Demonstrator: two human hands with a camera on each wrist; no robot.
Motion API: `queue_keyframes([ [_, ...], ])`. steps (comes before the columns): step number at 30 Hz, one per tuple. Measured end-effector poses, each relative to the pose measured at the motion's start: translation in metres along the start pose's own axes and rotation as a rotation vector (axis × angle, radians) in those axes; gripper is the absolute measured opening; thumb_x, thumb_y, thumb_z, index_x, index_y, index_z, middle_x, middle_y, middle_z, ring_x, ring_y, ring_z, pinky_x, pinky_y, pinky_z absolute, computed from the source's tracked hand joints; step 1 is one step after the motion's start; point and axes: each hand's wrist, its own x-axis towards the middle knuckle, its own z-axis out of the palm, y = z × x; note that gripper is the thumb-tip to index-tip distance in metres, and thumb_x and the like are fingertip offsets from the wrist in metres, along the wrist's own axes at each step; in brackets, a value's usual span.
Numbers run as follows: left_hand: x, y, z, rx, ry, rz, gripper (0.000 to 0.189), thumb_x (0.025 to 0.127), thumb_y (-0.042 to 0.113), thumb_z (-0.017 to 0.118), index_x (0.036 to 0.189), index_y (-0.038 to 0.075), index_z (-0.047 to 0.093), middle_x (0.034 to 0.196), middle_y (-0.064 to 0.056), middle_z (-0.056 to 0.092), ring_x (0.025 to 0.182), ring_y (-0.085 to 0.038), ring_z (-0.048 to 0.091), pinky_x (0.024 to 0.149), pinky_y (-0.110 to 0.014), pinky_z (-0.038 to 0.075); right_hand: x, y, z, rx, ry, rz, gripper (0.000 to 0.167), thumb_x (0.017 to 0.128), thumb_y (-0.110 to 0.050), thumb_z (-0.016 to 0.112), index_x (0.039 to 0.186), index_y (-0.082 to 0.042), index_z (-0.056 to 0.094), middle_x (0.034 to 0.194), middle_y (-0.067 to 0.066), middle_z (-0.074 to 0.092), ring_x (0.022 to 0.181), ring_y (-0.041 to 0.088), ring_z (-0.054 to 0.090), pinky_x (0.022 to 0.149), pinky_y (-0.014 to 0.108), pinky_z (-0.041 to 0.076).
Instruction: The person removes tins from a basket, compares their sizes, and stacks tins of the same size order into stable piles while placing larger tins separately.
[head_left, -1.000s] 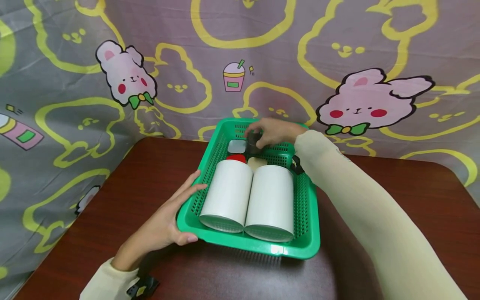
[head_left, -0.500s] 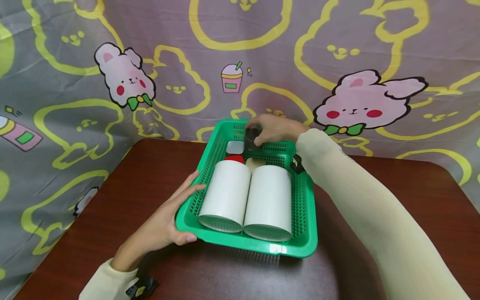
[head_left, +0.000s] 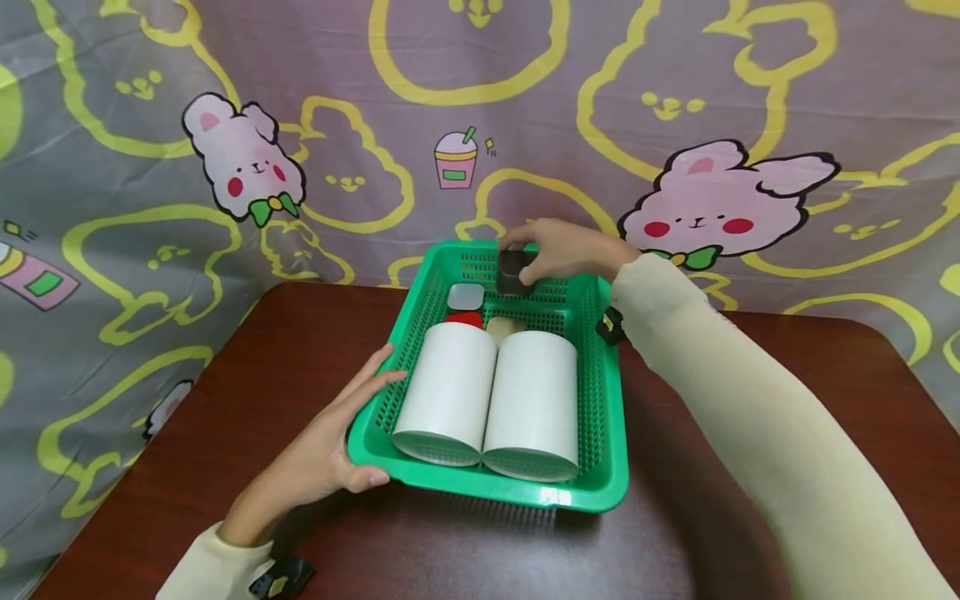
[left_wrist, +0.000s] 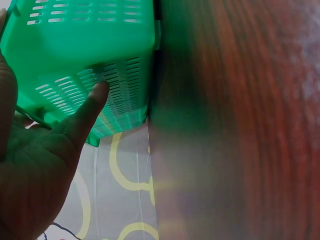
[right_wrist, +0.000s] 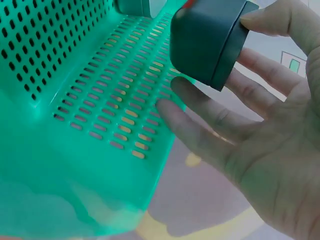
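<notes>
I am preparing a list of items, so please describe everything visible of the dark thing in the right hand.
The dark thing is nearly black and boxy with rounded edges, looks like smooth plastic, and has a seam near one end. The right hand holds it near that end, at the far part of the green basket. Whether it touches the basket, I cannot tell.

Table [head_left: 300, 350] (brown, grained) bears a green basket [head_left: 495, 492].

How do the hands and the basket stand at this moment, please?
Left hand gripping green basket at near left corner. Right hand holding dark box at far end. Two white cylinders lie in near half, apart from right hand.
</notes>
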Motion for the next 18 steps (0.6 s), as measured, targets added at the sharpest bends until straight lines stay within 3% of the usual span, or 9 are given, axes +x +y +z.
queue_keyframes([
  [4, 0.0, 0.0, 0.0, -0.002, 0.004, 0.0, 0.096, 0.079, 0.055, 0.085, 0.157, 0.02, 0.044, 0.178, -0.002, 0.012, 0.158, -0.041, 0.021, 0.112, -0.032, 0.044, -0.007, 0.004, -0.004, 0.036, 0.026, -0.013, 0.059, 0.091, -0.01, 0.064, 0.15, -0.012, 0.057, 0.147, 0.011, 0.058, 0.136, 0.03, 0.046, 0.088, 0.04, 0.048],
  [7, 0.0, 0.0, 0.001, -0.005, 0.005, -0.002, 0.095, 0.078, 0.054, 0.085, 0.157, 0.02, 0.044, 0.178, -0.001, 0.012, 0.158, -0.041, 0.021, 0.112, -0.03, 0.043, -0.012, 0.01, -0.007, 0.089, 0.044, -0.011, 0.06, 0.09, -0.01, 0.064, 0.15, -0.012, 0.056, 0.144, 0.011, 0.058, 0.125, 0.031, 0.051, 0.089, 0.041, 0.051],
  [14, 0.0, 0.0, 0.001, -0.009, 0.001, -0.005, 0.095, 0.08, 0.06, 0.083, 0.158, 0.021, 0.044, 0.178, -0.001, 0.011, 0.158, -0.04, 0.021, 0.112, -0.031, 0.043, -0.031, 0.022, -0.015, 0.188, 0.067, -0.014, 0.066, 0.091, -0.01, 0.063, 0.156, -0.013, 0.05, 0.166, 0.007, 0.04, 0.147, 0.035, 0.042, 0.109, 0.053, 0.05],
  [18, 0.0, 0.0, 0.002, -0.014, 0.004, 0.001, 0.095, 0.08, 0.06, 0.083, 0.157, 0.02, 0.044, 0.178, -0.001, 0.012, 0.158, -0.04, 0.021, 0.112, -0.028, 0.043, -0.042, 0.026, -0.019, 0.199, 0.091, -0.007, 0.064, 0.092, -0.01, 0.061, 0.155, -0.018, 0.052, 0.163, 0.002, 0.045, 0.144, 0.03, 0.043, 0.105, 0.05, 0.051],
])
